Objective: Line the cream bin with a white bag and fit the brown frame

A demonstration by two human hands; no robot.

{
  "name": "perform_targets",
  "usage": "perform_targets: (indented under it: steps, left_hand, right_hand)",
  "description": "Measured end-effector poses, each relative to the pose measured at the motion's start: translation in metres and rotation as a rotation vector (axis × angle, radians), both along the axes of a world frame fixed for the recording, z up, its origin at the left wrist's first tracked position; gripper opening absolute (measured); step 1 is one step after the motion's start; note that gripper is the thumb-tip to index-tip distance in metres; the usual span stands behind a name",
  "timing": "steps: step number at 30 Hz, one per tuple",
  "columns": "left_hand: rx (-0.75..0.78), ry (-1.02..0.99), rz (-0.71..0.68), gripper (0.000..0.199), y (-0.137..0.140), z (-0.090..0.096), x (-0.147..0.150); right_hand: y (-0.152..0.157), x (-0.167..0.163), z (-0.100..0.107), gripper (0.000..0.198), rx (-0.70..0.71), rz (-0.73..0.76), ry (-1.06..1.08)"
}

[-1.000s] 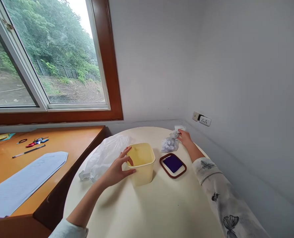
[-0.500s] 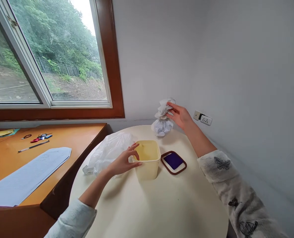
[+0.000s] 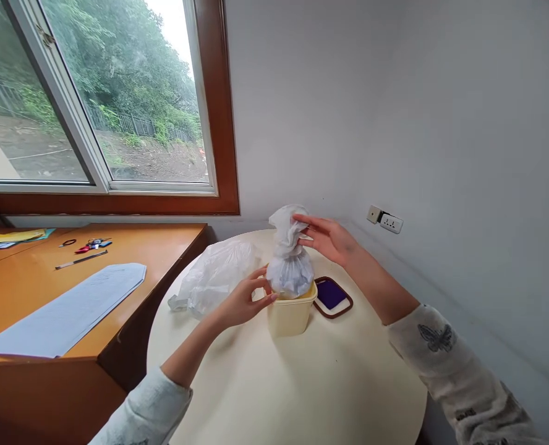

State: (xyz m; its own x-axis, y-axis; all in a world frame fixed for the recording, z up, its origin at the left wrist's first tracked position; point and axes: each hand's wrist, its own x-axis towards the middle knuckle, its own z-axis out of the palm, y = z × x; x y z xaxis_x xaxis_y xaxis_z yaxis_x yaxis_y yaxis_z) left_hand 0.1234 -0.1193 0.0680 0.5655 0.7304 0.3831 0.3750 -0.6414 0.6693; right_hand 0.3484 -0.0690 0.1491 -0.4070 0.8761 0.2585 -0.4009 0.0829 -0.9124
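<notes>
My right hand [image 3: 332, 240] pinches the gathered neck of a white tied plastic bag [image 3: 290, 272]. The bag's rounded lower part sits in the mouth of a pale yellow square plastic container [image 3: 289, 320], partly below its rim. With thumb and fingers, my left hand [image 3: 244, 301] grips the container's left rim. Just right of the container lies its lid [image 3: 332, 294], brown-rimmed with a dark purple middle. What is inside the knotted bag cannot be made out.
A crumpled clear plastic bag [image 3: 219, 278] lies left of the container on the round cream table [image 3: 348, 383]. An orange desk [image 3: 163, 238] adjoins on the left, bearing papers [image 3: 70, 309], a pen [image 3: 80, 259] and keys [image 3: 93, 245]. A wall socket [image 3: 391, 223] is behind right.
The tied bag has moved from behind the container, down and toward me, into its mouth, carried by my right hand. My left hand stays at the rim. The view has shifted slightly.
</notes>
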Motion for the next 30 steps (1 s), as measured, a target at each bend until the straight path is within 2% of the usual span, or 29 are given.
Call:
perform_targets:
  steps: [5, 11, 14, 16, 18, 23, 27, 30]
  left_hand:
    - [0.011, -0.018, 0.048, 0.024, -0.001, -0.005, 0.002]
    - [0.077, -0.115, 0.319, 0.017, 0.007, -0.007, 0.009]
    - [0.101, -0.219, 0.322, 0.057, 0.009, -0.004, 0.018]
    - [0.087, -0.237, 0.296, 0.070, 0.012, -0.003, 0.024]
    - [0.072, -0.241, 0.291, 0.061, 0.016, -0.003, 0.028]
    - [-0.067, -0.348, 0.293, 0.017, 0.031, -0.003, 0.029]
    - [-0.108, -0.413, 0.326, 0.012, 0.041, -0.008, 0.026]
    - [-0.127, -0.482, 0.335, 0.013, 0.042, -0.010, 0.025]
  right_hand:
    - [-0.014, -0.001, -0.012, 0.021, -0.049, 0.006, -0.067]
    - [-0.024, -0.004, -0.016, 0.023, -0.063, 0.046, -0.072]
    - [-0.024, -0.012, -0.026, 0.023, -0.077, 0.079, -0.084]
    - [-0.023, -0.017, -0.034, 0.023, -0.103, 0.083, -0.093]
    - [-0.021, -0.019, -0.042, 0.023, -0.128, 0.066, -0.101]
    - [-0.018, -0.012, -0.050, 0.025, -0.108, -0.034, -0.111]
    - [-0.017, -0.007, -0.056, 0.012, -0.051, -0.251, -0.206]
    - [-0.014, -0.008, -0.065, 0.007, -0.025, -0.369, -0.400]
